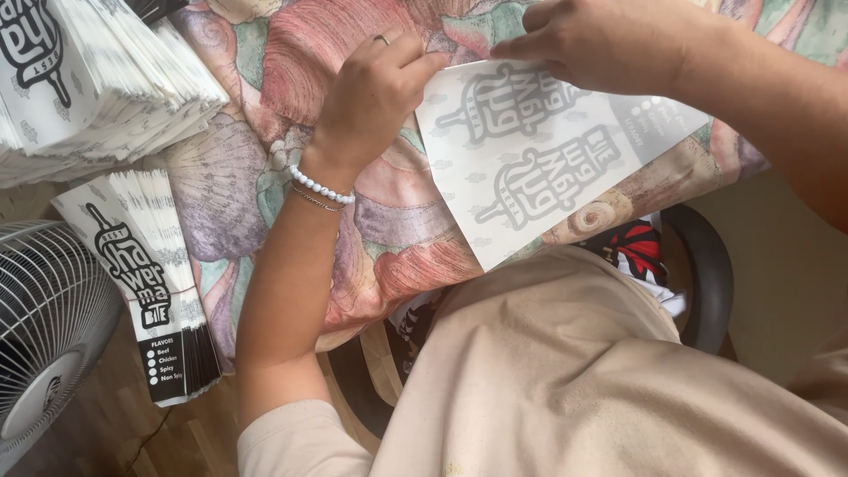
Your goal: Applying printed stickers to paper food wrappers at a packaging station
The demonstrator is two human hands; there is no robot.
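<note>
Standing at the far left, a white fan [44, 327] sits on the wooden floor, and beside it a slim stack of folded paper sleeves [146, 283] printed in black and white leans against the patterned cloth [238, 185]. Above that lies a much bigger pile of the same sleeves [97, 79], fanned out. Further along, the person's left hand [375, 93], with a ring and a beaded bracelet [320, 187] at the wrist, has its fingers curled and pinching the near corner of a flat white printed sheet [539, 168]. The sheet lies on the shell-patterned cloth, slanting down toward the lap. To the right, the right hand [601, 40] presses on the sheet's upper edge, fingers bent and close together, pinning the paper. Below, a dark chair arm [707, 265] curves past the beige clothing.
</note>
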